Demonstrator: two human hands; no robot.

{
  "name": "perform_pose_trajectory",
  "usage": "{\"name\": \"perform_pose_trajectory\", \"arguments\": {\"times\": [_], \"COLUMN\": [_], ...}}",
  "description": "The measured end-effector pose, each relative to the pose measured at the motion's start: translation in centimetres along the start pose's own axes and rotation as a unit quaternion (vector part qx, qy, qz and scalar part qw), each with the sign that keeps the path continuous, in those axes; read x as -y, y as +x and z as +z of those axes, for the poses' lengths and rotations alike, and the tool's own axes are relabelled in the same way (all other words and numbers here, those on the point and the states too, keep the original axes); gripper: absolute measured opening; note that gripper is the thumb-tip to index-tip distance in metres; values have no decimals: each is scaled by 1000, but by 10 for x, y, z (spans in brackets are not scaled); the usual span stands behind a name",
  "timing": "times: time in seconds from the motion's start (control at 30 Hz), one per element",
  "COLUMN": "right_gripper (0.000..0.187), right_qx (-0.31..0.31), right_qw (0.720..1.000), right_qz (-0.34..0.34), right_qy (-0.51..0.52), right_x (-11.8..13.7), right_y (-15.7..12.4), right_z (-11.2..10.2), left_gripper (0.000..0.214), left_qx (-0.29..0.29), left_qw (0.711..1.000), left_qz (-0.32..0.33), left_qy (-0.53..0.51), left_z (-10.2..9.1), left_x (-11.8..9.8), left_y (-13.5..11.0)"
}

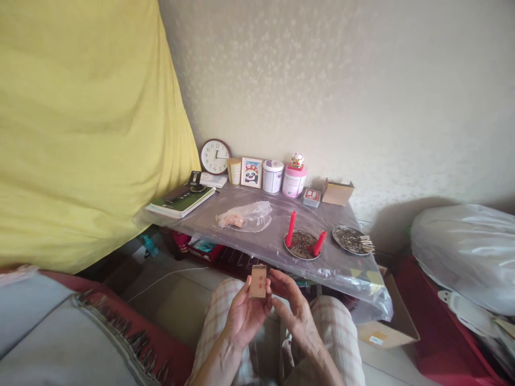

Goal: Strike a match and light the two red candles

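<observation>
My left hand (243, 313) holds a small tan matchbox (258, 281) upright above my lap, its fingers wrapped round it. My right hand (293, 303) is right beside it, fingers curled toward the box's right edge and touching it. In front of me a low table covered in clear plastic (257, 244) carries a round metal dish (301, 245) with two red candles (291, 229) standing in it. A second dish (353, 239) to its right holds several used matchsticks.
A clear plastic bag (246, 216) lies mid-table. Along the wall stand a clock (215, 156), a framed picture (251, 172), two tubs (272, 176), small boxes and a stack of books (180, 202). Yellow cloth hangs at left; a cardboard box (392, 321) and bagged bundle at right.
</observation>
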State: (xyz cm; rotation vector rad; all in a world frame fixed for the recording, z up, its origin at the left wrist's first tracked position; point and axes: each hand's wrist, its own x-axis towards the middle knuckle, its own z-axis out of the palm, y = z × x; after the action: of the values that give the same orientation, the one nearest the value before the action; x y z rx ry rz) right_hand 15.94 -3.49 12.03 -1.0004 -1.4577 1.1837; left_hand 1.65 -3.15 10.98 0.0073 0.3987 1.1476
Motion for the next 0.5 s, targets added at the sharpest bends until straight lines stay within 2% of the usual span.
{"name": "perform_pose_trajectory", "arguments": {"times": [0.1, 0.23, 0.4, 0.5], "right_gripper": [35, 37, 28, 22], "right_qx": [-41, -67, -56, -3], "right_qw": [999, 997, 998, 992], "right_qz": [27, 36, 0, -47], "right_qy": [-2, -18, -40, -115], "right_x": [-7, -15, -3, 9], "right_y": [6, 11, 18, 26], "right_z": [-7, -17, -24, -25], "left_gripper": [29, 28, 30, 35], "left_qx": [1, -2, -10, -12], "left_qw": [1000, 999, 998, 997], "left_qz": [-21, -44, -65, -78], "left_qy": [-6, -5, 5, 20], "left_z": [-4, -9, -11, -11], "left_x": [0, 2, 0, -1], "left_y": [0, 0, -3, -4]}}
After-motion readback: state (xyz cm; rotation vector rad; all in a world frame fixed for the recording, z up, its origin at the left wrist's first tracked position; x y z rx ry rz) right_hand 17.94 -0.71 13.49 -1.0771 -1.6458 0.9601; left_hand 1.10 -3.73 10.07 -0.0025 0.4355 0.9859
